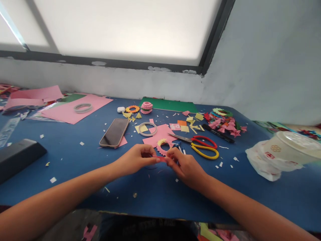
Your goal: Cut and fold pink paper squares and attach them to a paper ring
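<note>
Between my two hands a small red paper strip is stretched above the blue table. My left hand pinches its left end between thumb and fingers. At the other end my right hand pinches it too. Just behind the fingertips lies a pink paper ring with a pointed edge and a few yellow pieces, partly hidden by my right hand. It overlaps a pink paper sheet. Scissors with red and yellow handles lie beyond my right hand, blades partly open. A roll of tape rests behind my left hand.
A phone lies left of the tape. At right stand a lidded paper bowl in a plastic bag and a pile of folded paper pieces. A black marker lies before the pile. A dark object sits at left.
</note>
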{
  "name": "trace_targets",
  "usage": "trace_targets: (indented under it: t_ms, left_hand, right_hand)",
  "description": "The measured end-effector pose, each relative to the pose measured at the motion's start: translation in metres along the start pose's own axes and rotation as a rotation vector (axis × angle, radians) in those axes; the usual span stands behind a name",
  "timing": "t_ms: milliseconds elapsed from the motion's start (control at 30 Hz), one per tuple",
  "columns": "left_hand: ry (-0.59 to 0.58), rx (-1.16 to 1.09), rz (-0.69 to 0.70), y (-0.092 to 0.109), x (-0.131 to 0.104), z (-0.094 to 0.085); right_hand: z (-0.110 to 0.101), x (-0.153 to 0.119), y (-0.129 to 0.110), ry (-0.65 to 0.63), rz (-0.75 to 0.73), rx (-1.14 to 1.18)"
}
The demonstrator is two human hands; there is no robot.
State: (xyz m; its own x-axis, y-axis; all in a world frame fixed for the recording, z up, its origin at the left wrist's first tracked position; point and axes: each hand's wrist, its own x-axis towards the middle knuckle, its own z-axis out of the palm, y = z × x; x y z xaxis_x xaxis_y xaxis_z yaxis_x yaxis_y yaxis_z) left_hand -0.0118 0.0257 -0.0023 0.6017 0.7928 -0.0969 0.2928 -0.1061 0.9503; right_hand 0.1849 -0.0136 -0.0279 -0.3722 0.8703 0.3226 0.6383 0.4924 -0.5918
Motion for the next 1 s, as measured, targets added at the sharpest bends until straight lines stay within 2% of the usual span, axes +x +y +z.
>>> trace_targets:
  t_ms: [133,267,433,533,633,833,933,1000]
  left_hand:
    - [0.066,-0.178,0.075,-0.002,0.002,0.001]
    - [0.098,-0.259,0.108,-0.003,0.001,0.004]
    - [0.059,-0.176,0.089,-0.001,-0.003,0.008]
    - [0.038,-0.056,0.073,-0.002,-0.005,0.008]
    - [0.048,-0.043,0.058,-0.002,-0.005,0.007]
    - [0.102,-0.099,0.083,0.001,-0.003,0.007]
    - [0.090,-0.040,0.129,-0.002,-0.001,0.002]
    - [0.041,0.105,0.226,-0.006,0.000,-0.004]
  right_hand:
    - [0.003,0.000,-0.005,0.040,0.137,0.373]
    - [0.007,0.003,-0.008,0.058,0.200,0.584]
    - [0.006,0.004,-0.007,-0.022,0.309,0.793]
    - [0.005,0.004,-0.005,-0.065,0.329,0.783]
    - [0.004,0.004,-0.004,-0.084,0.305,0.777]
    - [0.003,0.004,-0.004,0.008,0.285,0.788]
    - [0.002,0.001,-0.002,0.046,0.229,0.635]
    - [0.002,-0.001,0.002,0.051,0.110,0.473]
